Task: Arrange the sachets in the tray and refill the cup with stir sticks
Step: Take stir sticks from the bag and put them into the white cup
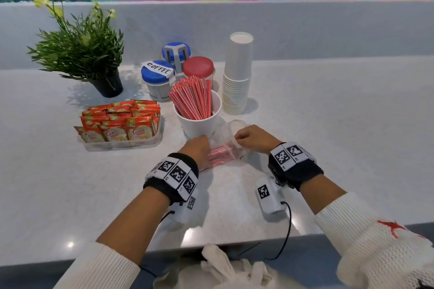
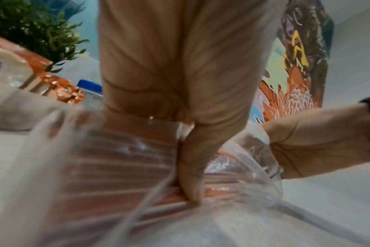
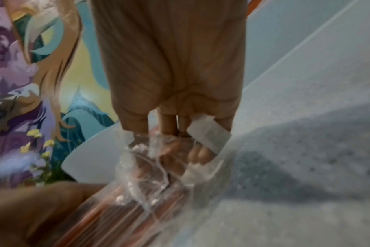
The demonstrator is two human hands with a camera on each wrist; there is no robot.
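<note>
A clear plastic bag (image 1: 225,150) with red-and-white stir sticks (image 1: 219,156) lies on the counter in front of a white cup (image 1: 199,119) packed with the same sticks (image 1: 192,98). My left hand (image 1: 197,148) grips the bag (image 2: 120,167) and the sticks inside, thumb (image 2: 190,175) pressed on them. My right hand (image 1: 253,137) pinches the bag's open end (image 3: 180,158). To the left, a clear tray (image 1: 122,143) holds rows of orange creamer sachets (image 1: 119,119).
Behind the cup stand jars with blue lids (image 1: 157,73) and a red lid (image 1: 198,67), one labelled COFFEE. A stack of white paper cups (image 1: 237,75) is at the right, a potted plant (image 1: 82,49) at the left. The counter's front edge (image 1: 211,245) is near my body.
</note>
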